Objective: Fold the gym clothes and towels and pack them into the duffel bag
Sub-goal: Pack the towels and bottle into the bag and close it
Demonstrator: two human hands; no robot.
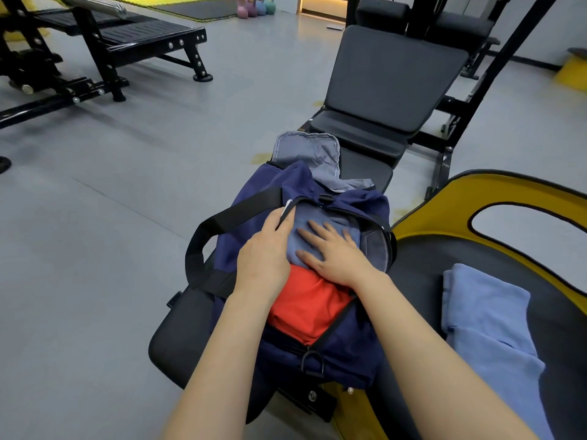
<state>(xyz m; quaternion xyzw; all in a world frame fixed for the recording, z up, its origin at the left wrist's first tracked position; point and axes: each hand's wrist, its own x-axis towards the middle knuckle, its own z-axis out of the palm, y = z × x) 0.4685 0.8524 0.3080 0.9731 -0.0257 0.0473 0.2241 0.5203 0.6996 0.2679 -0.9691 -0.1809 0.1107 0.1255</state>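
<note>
Both hands in the duffel bag: right hand flat on blue towel (left hand fingers hidden)

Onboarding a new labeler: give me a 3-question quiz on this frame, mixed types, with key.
1. True or false: the right hand lies flat, fingers spread, on the grey-blue folded cloth inside the duffel bag.
2. What colour is the garment nearer the person in the bag?
3. The blue towel lies: A) in the bag B) on the floor C) to the right, outside the bag.

Key: 1 true; 2 red-orange; 3 C.
</note>
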